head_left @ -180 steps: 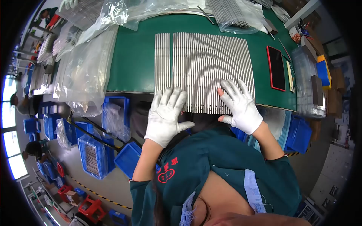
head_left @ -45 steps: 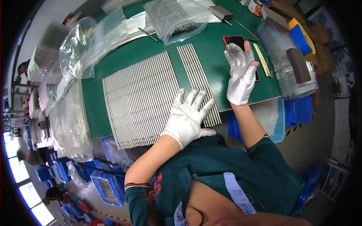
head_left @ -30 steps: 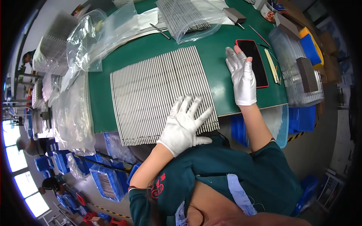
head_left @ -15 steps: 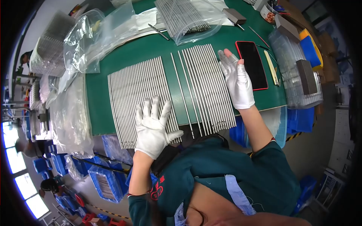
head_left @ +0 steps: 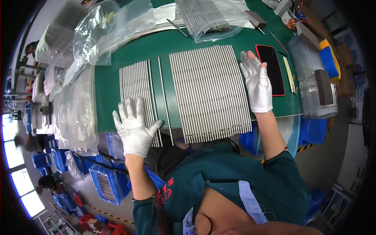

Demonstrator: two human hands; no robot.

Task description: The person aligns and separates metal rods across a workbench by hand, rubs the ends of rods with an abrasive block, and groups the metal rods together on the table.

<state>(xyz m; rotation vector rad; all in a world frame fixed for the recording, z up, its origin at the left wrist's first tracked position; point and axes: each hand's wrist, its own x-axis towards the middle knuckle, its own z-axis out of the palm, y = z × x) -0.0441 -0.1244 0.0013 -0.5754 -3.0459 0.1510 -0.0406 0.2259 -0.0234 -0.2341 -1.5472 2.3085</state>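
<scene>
Thin metal rods lie side by side on the green table in two groups, a narrower left group (head_left: 133, 82) and a wider right group (head_left: 209, 94). Between them a single metal rod (head_left: 163, 94) lies apart from both. My left hand (head_left: 135, 129), in a white glove, rests flat with fingers spread over the lower part of the left group. My right hand (head_left: 258, 86), gloved except for bare tips on the thumb and a finger, stands on edge along the right side of the wider group, fingers extended. Neither hand grips anything.
A red-edged phone (head_left: 272, 70) lies just right of my right hand. Clear plastic boxes (head_left: 309, 78) stand at the right edge. Bagged rods (head_left: 203, 15) and a loose dark rod (head_left: 177, 27) lie at the back. Plastic bags (head_left: 74, 109) hang over the left side.
The left group has become narrower and the right group wider, with rods shifted across the gap. My left hand has moved left; the camera view has shifted slightly.
</scene>
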